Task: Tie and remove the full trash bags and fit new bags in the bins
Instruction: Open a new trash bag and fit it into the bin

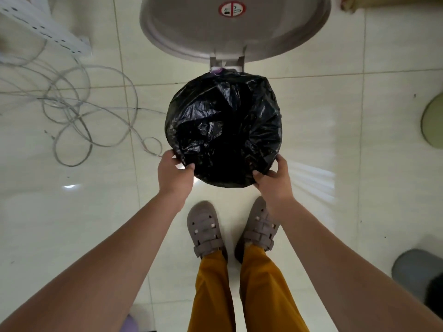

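One bin, lid raised open, one round red sticker on its underside. One black bag lines the bin, stretched over the rim at mid-floor. Two hands at the near rim: left hand pinches the bag edge between thumb and fingers; right hand likewise grips the edge. Two grey sandals stand just below the bin. One tangle of cables and one white power strip lie left.
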Demonstrator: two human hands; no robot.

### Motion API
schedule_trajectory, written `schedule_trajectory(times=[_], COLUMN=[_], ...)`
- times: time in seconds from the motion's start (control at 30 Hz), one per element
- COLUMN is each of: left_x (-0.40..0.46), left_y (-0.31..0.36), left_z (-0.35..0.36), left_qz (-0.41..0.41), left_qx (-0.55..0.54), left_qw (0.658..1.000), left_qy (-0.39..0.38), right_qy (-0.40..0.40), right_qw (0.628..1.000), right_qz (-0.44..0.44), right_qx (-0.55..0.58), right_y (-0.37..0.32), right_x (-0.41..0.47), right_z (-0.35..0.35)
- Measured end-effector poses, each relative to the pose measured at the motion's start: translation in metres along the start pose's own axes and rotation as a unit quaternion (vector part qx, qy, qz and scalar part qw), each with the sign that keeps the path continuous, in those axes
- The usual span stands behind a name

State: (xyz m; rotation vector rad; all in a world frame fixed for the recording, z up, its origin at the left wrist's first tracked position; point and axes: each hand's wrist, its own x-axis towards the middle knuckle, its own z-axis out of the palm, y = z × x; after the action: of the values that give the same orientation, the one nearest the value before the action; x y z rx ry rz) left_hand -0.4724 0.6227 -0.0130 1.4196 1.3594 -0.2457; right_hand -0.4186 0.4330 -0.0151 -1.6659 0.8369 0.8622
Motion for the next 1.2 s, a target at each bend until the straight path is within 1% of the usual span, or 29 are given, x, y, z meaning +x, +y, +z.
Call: schedule_trajectory(times=[0.07,0.1,0.13,0.17,0.2,0.27,0.33,0.4,0.43,0.53,0.63,0.77,0.9,1.07,1.13,1.2], left_x=[-0.008,-0.012,-0.016,-0.02,-0.025,-0.036,-0.047,-0.053,-0.056,-0.065,-0.083,-0.112,-0.135,-0.18,-0.206,-0.234], left_y=[-0.004,-0.006,-0.007,-0.007,-0.008,-0.007,-0.006,-0.003,-0.001,0.003,0.004,0.005,-0.006,-0.042,-0.063,-0.088], left_z=[-0.007,-0.011,-0.015,-0.02,-0.025,-0.035,-0.043,-0.05,-0.053,-0.058,-0.06,-0.069,-0.092,-0.134,-0.151,-0.166], left_qz=[0.048,0.063,0.078,0.099,0.126,0.175,0.2,0.217,0.221,0.22,0.21,0.185,0.161,0.126,0.103,0.062], left_qx=[0.016,0.034,0.073,0.135,0.203,0.322,0.417,0.472,0.487,0.51,0.511,0.473,0.45,0.421,0.406,0.389], left_qw=[0.999,0.997,0.994,0.986,0.971,0.93,0.886,0.854,0.845,0.831,0.832,0.852,0.862,0.869,0.873,0.878], left_qy=[-0.007,-0.016,-0.023,-0.028,-0.032,-0.032,-0.023,-0.012,-0.008,0.017,0.057,0.128,0.17,0.228,0.252,0.271], right_qy=[0.015,0.025,0.038,0.049,0.057,0.068,0.068,0.064,0.061,0.052,0.034,-0.006,-0.033,-0.091,-0.115,-0.14], right_qw=[0.998,0.995,0.987,0.973,0.953,0.903,0.859,0.823,0.807,0.751,0.704,0.637,0.577,0.527,0.496,0.461], right_qz=[-0.035,-0.056,-0.08,-0.111,-0.147,-0.202,-0.224,-0.245,-0.255,-0.287,-0.323,-0.376,-0.418,-0.471,-0.503,-0.535], right_qx=[-0.04,-0.078,-0.132,-0.195,-0.26,-0.374,-0.456,-0.509,-0.529,-0.592,-0.632,-0.673,-0.7,-0.701,-0.698,-0.694], right_y=[-0.001,-0.002,-0.004,-0.006,-0.008,-0.015,-0.022,-0.029,-0.033,-0.044,-0.055,-0.074,-0.086,-0.074,-0.063,-0.048], right_x=[-0.006,-0.01,-0.015,-0.02,-0.025,-0.038,-0.046,-0.051,-0.053,-0.059,-0.072,-0.091,-0.112,-0.155,-0.177,-0.202], right_z=[-0.005,-0.007,-0.01,-0.012,-0.014,-0.016,-0.016,-0.016,-0.016,-0.017,-0.019,-0.019,-0.002,0.046,0.062,0.076])
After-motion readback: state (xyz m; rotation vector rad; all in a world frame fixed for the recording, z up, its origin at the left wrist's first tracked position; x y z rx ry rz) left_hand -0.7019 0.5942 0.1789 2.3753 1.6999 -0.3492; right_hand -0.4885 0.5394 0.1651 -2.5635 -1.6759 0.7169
